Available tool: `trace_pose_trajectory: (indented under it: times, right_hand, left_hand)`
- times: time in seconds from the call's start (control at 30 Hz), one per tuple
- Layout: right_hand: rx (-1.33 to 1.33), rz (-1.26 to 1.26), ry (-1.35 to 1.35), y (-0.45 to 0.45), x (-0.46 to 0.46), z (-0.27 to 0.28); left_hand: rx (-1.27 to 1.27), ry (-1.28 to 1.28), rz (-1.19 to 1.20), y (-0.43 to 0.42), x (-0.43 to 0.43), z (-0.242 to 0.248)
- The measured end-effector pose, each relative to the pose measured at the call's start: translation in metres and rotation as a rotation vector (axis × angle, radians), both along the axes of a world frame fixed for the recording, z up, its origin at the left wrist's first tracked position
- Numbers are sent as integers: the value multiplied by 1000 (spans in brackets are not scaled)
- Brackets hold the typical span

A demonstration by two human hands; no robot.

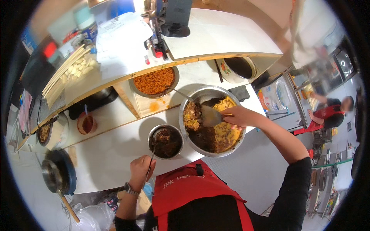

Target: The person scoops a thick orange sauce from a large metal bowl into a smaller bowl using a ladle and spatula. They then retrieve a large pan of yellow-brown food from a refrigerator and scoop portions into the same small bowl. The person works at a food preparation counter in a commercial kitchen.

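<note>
My left hand (140, 170) grips the thin metal handle (153, 148) of a utensil whose far end dips into a small metal pot (166, 158) of dark, oily contents. To its right stands a large metal basin (215, 154). My right hand (241, 115) holds a broad metal spatula (210, 117) by its handle, low over the basin. A yellow solidified layer (229, 135) covers the basin's right side. Dark sauce (201, 140) shows at the lower left, and a clumped mound (191, 117) of brown and yellow food lies left of the blade.
Behind stand a bowl of orange-red crumbly food (154, 82) and a floral enamel pot (248, 72) of dark liquid. The raised shelf (225, 34) carries papers (118, 43), pens and peeled garlic cloves (78, 69). A wok (52, 176) sits at left. Another person (329, 114) works at far right.
</note>
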State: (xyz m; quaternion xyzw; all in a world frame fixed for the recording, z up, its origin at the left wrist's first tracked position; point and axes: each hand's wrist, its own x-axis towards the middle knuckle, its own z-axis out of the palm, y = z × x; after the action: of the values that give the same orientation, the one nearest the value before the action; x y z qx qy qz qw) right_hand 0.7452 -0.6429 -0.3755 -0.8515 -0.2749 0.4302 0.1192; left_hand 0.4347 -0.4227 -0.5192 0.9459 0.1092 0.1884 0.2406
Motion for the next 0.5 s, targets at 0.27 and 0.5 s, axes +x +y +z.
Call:
trace_pose_trajectory:
  times: [0.27,0.5]
  right_hand:
    - [11,188,110,16,19,-57]
    - [158,219,121,-9,28,-74]
  left_hand:
    - [156,-4,-119,-1,3,27]
    - [-79,-54,85,-23,-5,38]
